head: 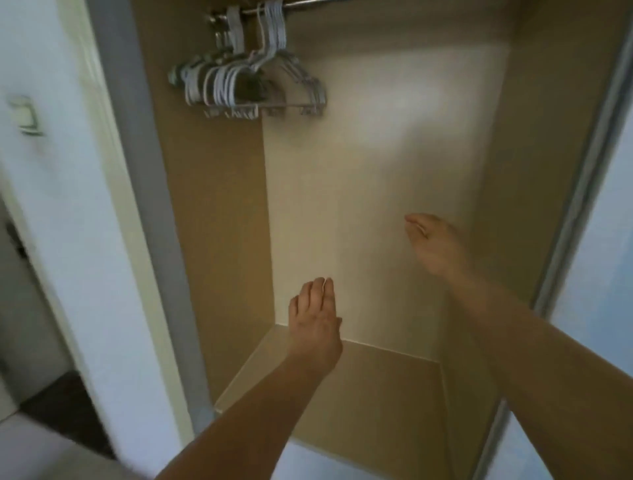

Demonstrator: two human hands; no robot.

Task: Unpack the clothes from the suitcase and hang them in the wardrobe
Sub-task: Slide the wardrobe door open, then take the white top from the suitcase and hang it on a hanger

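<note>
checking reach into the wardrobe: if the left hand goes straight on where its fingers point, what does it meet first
Most likely the wardrobe's back panel: the left hand points up and inward with nothing between. The hangers hang higher and left, off that line. Depth is unclear.

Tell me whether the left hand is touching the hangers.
Apart. The head view shows the left hand well below the hangers, with bare wardrobe wall between them.

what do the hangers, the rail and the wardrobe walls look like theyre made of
Hangers: thin pale grey arms, likely plastic or coated wire; too blurred to settle.
Rail: probably metal, as it glints silver.
Side wall: tan matt board, seemingly laminate.
Back panel: paler cream, smooth, apparently similar board.
</note>
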